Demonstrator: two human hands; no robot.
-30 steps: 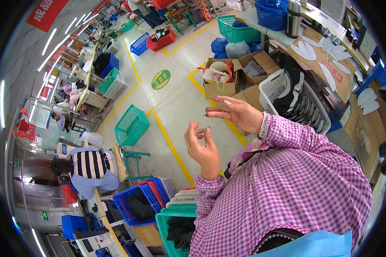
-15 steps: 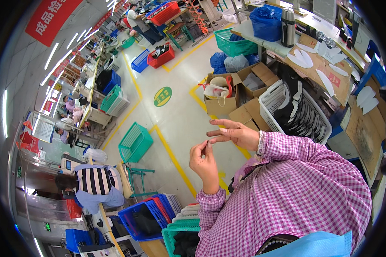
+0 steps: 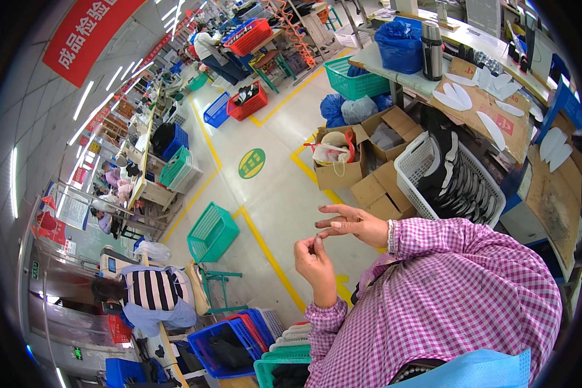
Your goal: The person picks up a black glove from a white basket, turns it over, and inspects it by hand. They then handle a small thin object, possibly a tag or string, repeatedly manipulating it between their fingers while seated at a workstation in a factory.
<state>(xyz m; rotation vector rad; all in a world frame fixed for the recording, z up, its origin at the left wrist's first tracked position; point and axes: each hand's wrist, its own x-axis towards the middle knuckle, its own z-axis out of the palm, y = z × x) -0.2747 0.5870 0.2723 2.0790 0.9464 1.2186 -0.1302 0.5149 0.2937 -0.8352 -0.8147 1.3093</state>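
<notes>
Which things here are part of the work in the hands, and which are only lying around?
In hand: left hand, fingertips pinched on something too small to tell; right hand, open.

Lying about: white basket, cardboard boxes, green basket, flask.

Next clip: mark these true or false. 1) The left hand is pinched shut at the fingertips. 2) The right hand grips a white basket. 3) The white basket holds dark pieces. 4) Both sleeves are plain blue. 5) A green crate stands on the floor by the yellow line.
1) True: the left hand is raised with thumb and fingertips pinched together; what they pinch, if anything, is too small to tell.
2) False: the right hand hangs in the air with fingers spread, clear of the white basket.
3) True: dark pieces are stacked inside it.
4) False: the sleeves are pink-and-white check.
5) True: the green crate stands on the floor beside the yellow line.
</notes>
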